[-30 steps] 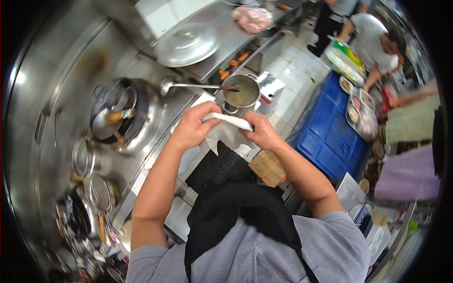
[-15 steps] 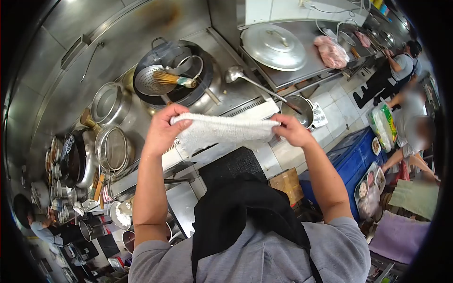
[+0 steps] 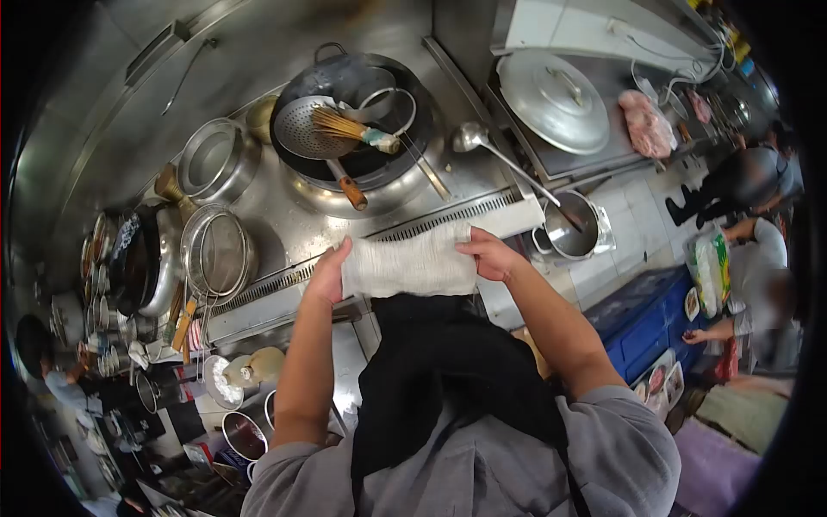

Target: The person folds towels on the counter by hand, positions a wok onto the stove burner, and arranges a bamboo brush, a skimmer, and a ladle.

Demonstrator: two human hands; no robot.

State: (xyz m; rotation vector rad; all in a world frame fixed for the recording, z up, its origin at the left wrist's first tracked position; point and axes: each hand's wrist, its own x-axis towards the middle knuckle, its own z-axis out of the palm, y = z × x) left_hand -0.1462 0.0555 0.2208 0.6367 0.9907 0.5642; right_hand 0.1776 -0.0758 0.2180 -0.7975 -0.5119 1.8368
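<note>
A white cloth (image 3: 409, 261) is stretched between my two hands, in front of my black apron and near the stove's front edge. My left hand (image 3: 329, 271) grips its left end, with the thumb pointing up. At the other end, my right hand (image 3: 489, 256) pinches the upper corner between thumb and fingers. Beyond the cloth sits a large wok (image 3: 345, 77) on the stove. Lying in it are a perforated skimmer (image 3: 301, 125) with a wooden handle, a bamboo brush (image 3: 340, 127) and a round strainer (image 3: 412, 108).
A ladle (image 3: 508, 159) reaches from the stove toward a metal pot (image 3: 568, 228). A big lid (image 3: 551, 99) and raw meat (image 3: 646, 125) are on the right counter. Sieves (image 3: 215, 254) stand at left. A blue cooler (image 3: 637, 319) is at right, with people (image 3: 749, 177) beyond.
The cloth has come down and closer to my body, now spread flatter and hanging wider. Both hands have lowered with it and still hold its ends. The view has shifted slightly.
</note>
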